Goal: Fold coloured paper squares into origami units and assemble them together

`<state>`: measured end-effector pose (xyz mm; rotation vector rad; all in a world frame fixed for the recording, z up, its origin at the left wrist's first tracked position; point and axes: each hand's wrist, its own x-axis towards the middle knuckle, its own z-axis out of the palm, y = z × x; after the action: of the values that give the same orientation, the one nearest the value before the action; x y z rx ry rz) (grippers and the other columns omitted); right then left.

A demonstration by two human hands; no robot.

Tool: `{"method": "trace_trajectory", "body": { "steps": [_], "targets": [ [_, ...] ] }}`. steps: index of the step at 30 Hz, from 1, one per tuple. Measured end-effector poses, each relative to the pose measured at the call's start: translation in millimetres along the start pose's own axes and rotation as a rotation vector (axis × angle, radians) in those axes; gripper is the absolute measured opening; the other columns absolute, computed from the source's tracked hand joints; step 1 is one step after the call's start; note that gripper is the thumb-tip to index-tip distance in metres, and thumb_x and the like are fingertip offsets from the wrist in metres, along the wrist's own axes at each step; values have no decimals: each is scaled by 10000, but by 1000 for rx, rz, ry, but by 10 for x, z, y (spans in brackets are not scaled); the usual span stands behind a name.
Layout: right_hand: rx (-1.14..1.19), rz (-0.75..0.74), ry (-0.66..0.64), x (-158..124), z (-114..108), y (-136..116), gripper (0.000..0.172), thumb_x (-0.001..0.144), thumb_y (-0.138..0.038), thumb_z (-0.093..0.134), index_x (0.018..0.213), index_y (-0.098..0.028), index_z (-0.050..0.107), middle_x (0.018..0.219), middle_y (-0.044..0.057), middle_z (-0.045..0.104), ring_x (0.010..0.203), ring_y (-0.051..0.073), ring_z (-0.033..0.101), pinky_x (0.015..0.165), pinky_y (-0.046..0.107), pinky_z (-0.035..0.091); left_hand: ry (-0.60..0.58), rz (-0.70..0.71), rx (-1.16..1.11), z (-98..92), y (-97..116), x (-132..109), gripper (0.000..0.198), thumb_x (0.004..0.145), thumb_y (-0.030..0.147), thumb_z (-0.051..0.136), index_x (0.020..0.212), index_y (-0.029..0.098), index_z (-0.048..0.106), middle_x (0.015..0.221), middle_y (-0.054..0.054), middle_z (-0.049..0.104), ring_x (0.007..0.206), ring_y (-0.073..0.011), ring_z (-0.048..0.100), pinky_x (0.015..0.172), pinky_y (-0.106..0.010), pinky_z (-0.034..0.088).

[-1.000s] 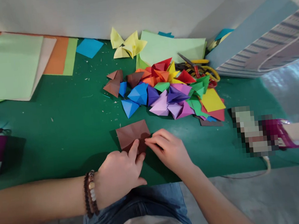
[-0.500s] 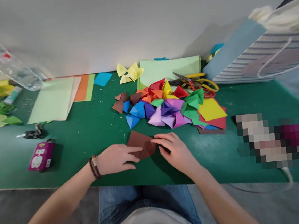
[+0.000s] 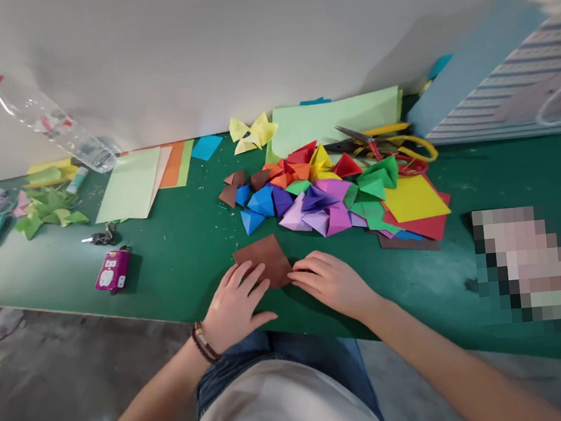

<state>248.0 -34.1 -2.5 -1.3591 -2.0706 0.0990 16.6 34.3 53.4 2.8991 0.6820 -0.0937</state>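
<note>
A square of brown paper (image 3: pixel 265 259) lies on the green mat near the table's front edge, its lower part hidden by my fingers. My left hand (image 3: pixel 234 303) rests on its lower left side with the fingers spread. My right hand (image 3: pixel 333 283) lies to the right, fingertips at the paper's right corner. A heap of folded origami pieces (image 3: pixel 309 198) in many colours sits just beyond the brown paper, a short way from both hands.
Scissors with yellow and red handles (image 3: pixel 377 144) lie behind the heap, beside pale green sheets (image 3: pixel 336 117). A plastic bottle (image 3: pixel 51 119) lies at back left. A magenta box (image 3: pixel 113 271) stands left. A striped paper bag (image 3: pixel 506 99) stands back right, and a pixelated patch (image 3: pixel 531 267) covers the right.
My left hand has shifted from the paper's left edge to its lower left with fingers spread. The brown paper has turned slightly, and the view has swung, showing more of the table's left side.
</note>
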Motion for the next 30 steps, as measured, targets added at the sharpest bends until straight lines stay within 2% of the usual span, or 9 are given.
{"method": "trace_trajectory", "body": {
  "steps": [3, 5, 8, 12, 16, 19, 25, 28, 30],
  "targets": [
    [-38, -52, -46, 19, -22, 1, 216, 929, -175, 495, 952, -233, 703, 890, 48, 690, 822, 174, 611, 730, 326, 510, 21, -116, -45, 122, 141, -84, 621, 878, 550, 494, 1318, 113, 505, 1432, -178, 453, 1360, -288, 372, 1111, -484, 357],
    [-56, -89, -76, 35, -44, -9, 223, 933, -164, 482, 940, -230, 695, 936, 49, 692, 843, 171, 615, 724, 314, 501, 16, -117, -87, 181, 147, -122, 674, 874, 558, 494, 1369, 103, 445, 1441, -186, 441, 1380, -285, 352, 1116, -484, 358],
    [-52, -158, -136, 27, -68, -35, 206, 929, -153, 496, 936, -225, 688, 975, 47, 699, 853, 168, 618, 719, 308, 501, -2, -21, -147, 233, 36, -159, 702, 867, 575, 497, 1396, 122, 412, 1468, -178, 410, 1416, -285, 289, 1135, -507, 316],
    [-17, -188, -187, -44, -70, -30, 156, 915, -231, 557, 1001, -239, 686, 996, 38, 715, 861, 170, 634, 754, 323, 531, -4, 111, -202, 266, -136, -184, 645, 865, 573, 509, 1352, 151, 478, 1477, -169, 399, 1431, -285, 251, 1143, -517, 282],
    [-30, -218, -200, -71, -77, 45, 218, 876, -316, 622, 1076, -247, 674, 1087, 43, 714, 904, 194, 654, 784, 357, 554, 7, 156, -203, 279, -167, -184, 660, 845, 581, 534, 1334, 140, 494, 1493, -178, 368, 1435, -293, 237, 1148, -506, 279],
    [-59, -254, -197, -6, -67, 75, 165, 867, -326, 634, 1004, -254, 691, 1067, 30, 728, 820, 180, 668, 710, 337, 561, -17, 171, -166, 273, -159, -172, 718, 808, 585, 582, 1348, 123, 477, 1481, -205, 372, 1425, -321, 253, 1152, -493, 279],
    [151, -185, -57, 173, -50, -7, 117, 861, -299, 648, 945, -222, 674, 917, 28, 750, 789, 148, 691, 696, 288, 571, -32, 264, -145, 290, -226, -182, 752, 810, 622, 546, 1344, 98, 475, 1469, -243, 361, 1430, -364, 211, 1153, -532, 248],
    [205, -156, -120, 167, -103, -36, 236, 847, -329, 662, 1048, -207, 654, 986, 51, 737, 881, 164, 686, 770, 312, 579, -9, 269, -160, 322, -248, -188, 712, 824, 605, 542, 1330, 107, 488, 1476, -242, 346, 1433, -365, 197, 1153, -536, 242],
    [193, -151, -174, 132, -148, -39, 230, 874, -257, 628, 1093, -189, 645, 1047, 69, 721, 937, 166, 670, 811, 315, 572, 6, 271, -153, 343, -245, -185, 707, 814, 598, 563, 1321, 110, 494, 1471, -247, 349, 1429, -376, 204, 1149, -538, 248]
  ]
}}
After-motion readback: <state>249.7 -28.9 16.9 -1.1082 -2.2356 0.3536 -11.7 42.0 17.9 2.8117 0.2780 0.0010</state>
